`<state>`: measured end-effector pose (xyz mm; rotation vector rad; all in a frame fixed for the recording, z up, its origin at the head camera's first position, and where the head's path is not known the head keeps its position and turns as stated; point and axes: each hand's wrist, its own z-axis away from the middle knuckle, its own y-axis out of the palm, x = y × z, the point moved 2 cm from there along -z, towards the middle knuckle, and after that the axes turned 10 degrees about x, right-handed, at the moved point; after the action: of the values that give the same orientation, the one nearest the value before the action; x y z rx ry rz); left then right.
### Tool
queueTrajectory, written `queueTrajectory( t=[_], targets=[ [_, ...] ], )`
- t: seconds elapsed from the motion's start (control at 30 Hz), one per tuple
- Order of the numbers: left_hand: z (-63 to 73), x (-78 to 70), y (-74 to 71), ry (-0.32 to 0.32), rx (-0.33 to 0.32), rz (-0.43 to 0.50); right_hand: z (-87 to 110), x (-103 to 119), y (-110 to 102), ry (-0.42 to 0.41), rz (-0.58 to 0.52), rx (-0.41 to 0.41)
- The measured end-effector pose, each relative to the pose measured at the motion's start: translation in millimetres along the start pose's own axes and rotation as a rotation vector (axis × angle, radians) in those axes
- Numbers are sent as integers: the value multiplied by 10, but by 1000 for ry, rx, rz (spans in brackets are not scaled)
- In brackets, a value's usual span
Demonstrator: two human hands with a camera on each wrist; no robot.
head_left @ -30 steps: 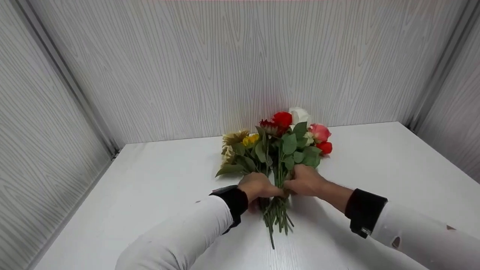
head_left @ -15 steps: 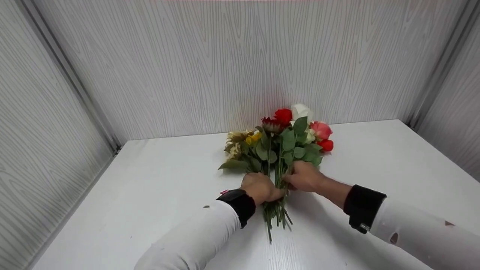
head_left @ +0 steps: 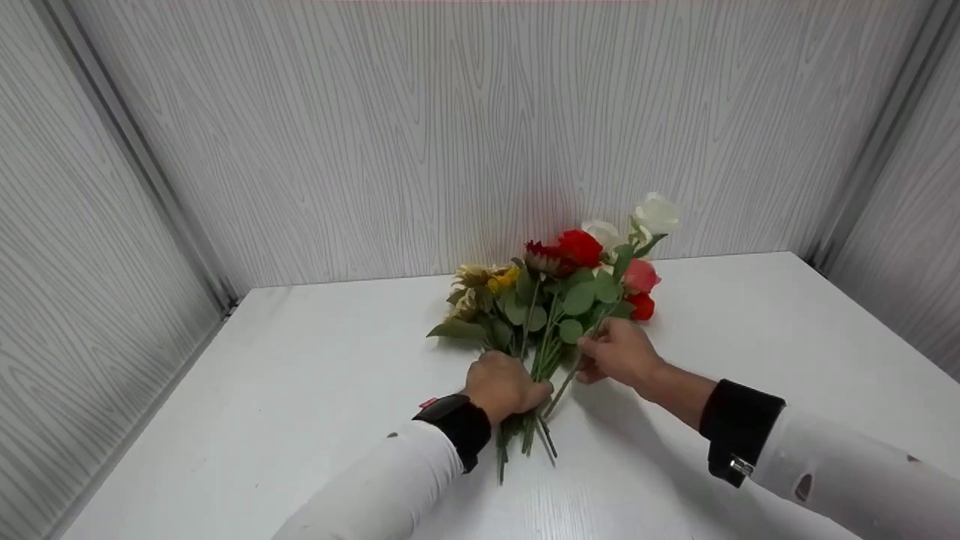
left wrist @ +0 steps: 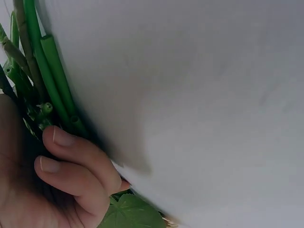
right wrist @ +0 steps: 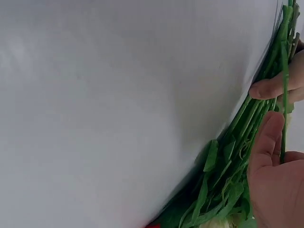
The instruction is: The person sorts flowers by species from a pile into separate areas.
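Observation:
In the head view a bunch of flowers (head_left: 517, 309) lies on the white table, blooms toward the back wall. It has cream, yellow, dark red, red, white and pink heads among green leaves. My left hand (head_left: 504, 386) grips the gathered stems; its curled fingers (left wrist: 78, 164) show in the left wrist view beside cut stem ends (left wrist: 54, 76). My right hand (head_left: 621, 352) pinches one stem (right wrist: 285, 71) that slants away from the bundle. At its top a white rose (head_left: 658, 214) stands above the other blooms, to the upper right.
The white tabletop (head_left: 322, 352) spreads around the bunch. A pale wood-grain panel (head_left: 375, 150) rises behind it, with side panels at left (head_left: 75, 262) and right (head_left: 915, 225).
My right hand has moved slightly right, and a white rose now leans out of the bunch to the upper right. My left hand and the lower stem ends have shifted left.

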<state>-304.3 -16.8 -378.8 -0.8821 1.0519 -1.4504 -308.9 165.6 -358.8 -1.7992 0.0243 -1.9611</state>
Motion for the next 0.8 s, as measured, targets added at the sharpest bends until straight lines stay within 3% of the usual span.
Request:
queueTrajectory(
  t=[0.13,0.27,0.43,0.6,0.8],
  targets=[
    [-17,102,14,9,10,101,21,12,-172,-2,9,-38],
    [-62,217,27,21,0,136,38,-46,-438,13,91,-50],
    [-75,366,48,13,-35,198,44,-198,-872,93,256,-74],
    [-71,499,106,-1,-56,231,73,-413,-1323,194,433,-45],
    [-64,693,162,-17,-57,268,192,-650,-1735,269,570,-20]
  ],
)
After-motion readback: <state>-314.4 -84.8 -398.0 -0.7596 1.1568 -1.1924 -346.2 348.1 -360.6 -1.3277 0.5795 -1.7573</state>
